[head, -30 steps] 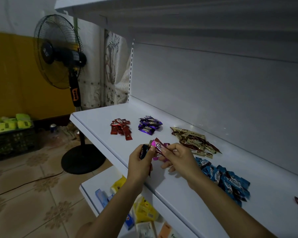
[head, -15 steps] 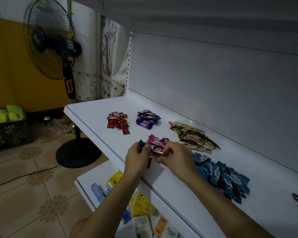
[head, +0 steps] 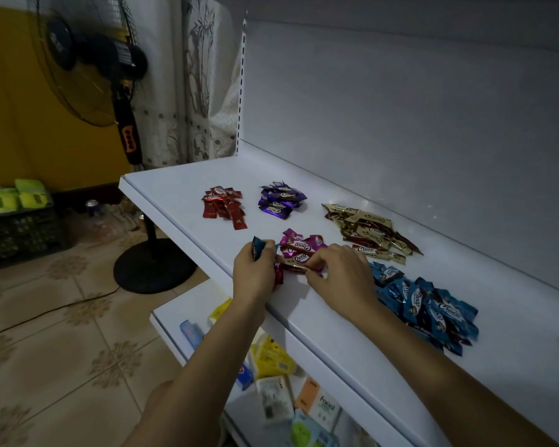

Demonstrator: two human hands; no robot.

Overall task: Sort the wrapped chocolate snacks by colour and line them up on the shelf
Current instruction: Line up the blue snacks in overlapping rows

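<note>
Left hand (head: 255,277) gripping a crinkly blue foil snack (head: 258,247), right hand (head: 341,280) pinching a glossy oblong bar (head: 295,268) at the pink pile (head: 300,247) on the smooth white shelf (head: 175,188), red heap (head: 223,204), purple heap (head: 279,200), gold heap (head: 371,233), blue heap (head: 425,306) nearby

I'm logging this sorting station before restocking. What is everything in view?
red snacks: one pile, red, shelf's left
purple snacks: one pile, purple, right of red
gold snacks: one pile, gold-brown, towards the back
pink snacks: one pile, pink, near front edge
blue snacks: one pile, blue, right of pink
shelf: one, white, under all piles
standing fan: one, black, floor at left
crate: one, dark, far left
packets: several, mixed colours, lower shelf
left hand: one, holds blue-wrapped snack
right hand: one, pinches a pink snack
</note>
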